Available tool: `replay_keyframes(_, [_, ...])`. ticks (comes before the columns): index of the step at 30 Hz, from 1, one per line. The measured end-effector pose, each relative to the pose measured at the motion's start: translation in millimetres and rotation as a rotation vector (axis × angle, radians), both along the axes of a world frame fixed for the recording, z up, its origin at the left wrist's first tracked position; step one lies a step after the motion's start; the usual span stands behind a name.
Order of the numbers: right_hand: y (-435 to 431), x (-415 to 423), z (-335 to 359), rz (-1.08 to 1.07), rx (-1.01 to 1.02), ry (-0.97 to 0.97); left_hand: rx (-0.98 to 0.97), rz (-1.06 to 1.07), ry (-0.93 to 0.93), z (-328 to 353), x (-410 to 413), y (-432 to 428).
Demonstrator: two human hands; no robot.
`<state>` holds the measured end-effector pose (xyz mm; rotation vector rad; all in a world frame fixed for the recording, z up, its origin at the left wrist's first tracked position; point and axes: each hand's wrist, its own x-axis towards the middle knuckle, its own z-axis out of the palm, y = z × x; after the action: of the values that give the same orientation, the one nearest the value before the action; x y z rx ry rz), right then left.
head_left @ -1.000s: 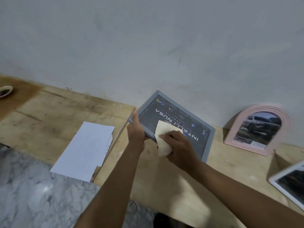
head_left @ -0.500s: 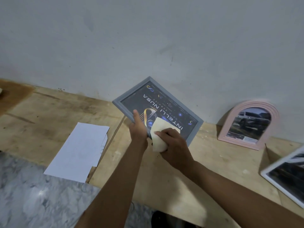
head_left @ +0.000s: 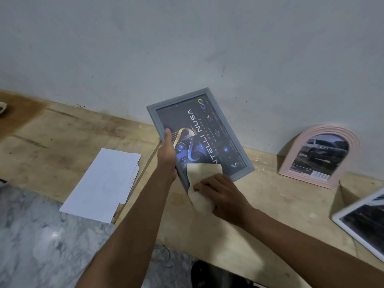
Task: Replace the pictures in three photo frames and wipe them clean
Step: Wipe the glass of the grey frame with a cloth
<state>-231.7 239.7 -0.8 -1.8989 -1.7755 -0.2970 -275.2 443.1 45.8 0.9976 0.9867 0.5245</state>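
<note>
A grey rectangular photo frame (head_left: 224,125) with a dark poster print is held up, tilted, above the wooden table. My left hand (head_left: 167,154) grips its left edge, thumb on the front. My right hand (head_left: 220,194) holds a beige cloth (head_left: 202,173) and presses it against the frame's lower corner. A pink arched frame (head_left: 295,161) with a car picture leans on the wall at the right. A white frame (head_left: 340,222) shows partly at the right edge.
White sheets of paper (head_left: 104,183) lie on the wooden table (head_left: 52,138) to the left. A small dish (head_left: 2,108) sits at the far left edge. Marble floor (head_left: 41,246) lies below the table's front edge. A plain wall stands behind.
The grey frame has been turned from lying slantwise to nearly upright. My right hand with the cloth has slid from the middle of the glass to the lower corner.
</note>
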Motion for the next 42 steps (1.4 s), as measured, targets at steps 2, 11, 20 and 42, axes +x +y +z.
replay_keyframes(2, [10.5,-0.8,8.6,-0.032,0.036,0.035,0.04,-0.053,-0.031,-14.4,1.4,-5.4])
replay_keyframes(11, [23.5,4.5,16.0,0.007,0.067,-0.104,0.13,-0.079,0.077,-6.9,-7.1,-5.4])
replay_keyframes(20, [-0.2,46.0,18.1,-0.006,-0.088,0.0,0.18,-0.164,0.127,-4.8,-6.2,0.8])
replay_keyframes(42, [47.7,3.5,-3.4,-0.311,0.252,0.447,0.1,-0.213,-0.174,13.6,-44.5,-38.0])
